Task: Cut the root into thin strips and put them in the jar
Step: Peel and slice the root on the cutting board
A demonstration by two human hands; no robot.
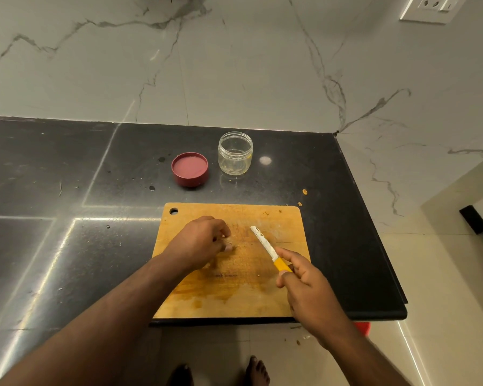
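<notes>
The clear jar [235, 153] is stood open on the black counter [53, 174], apparently holding only faint residue, with its red lid [190, 169] laid upturned just beside it. Pale strips of root [228, 242] are pinched under the curled fingertips of the left hand [204, 240] on the wooden cutting board [234, 291]. The knife [268, 250] is gripped by its yellow handle in the right hand [307, 288], blade raised and angled toward the left hand, apart from it.

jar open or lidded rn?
Open. The jar stands upright, mouth bare; the red lid lies beside it on the counter.
</notes>
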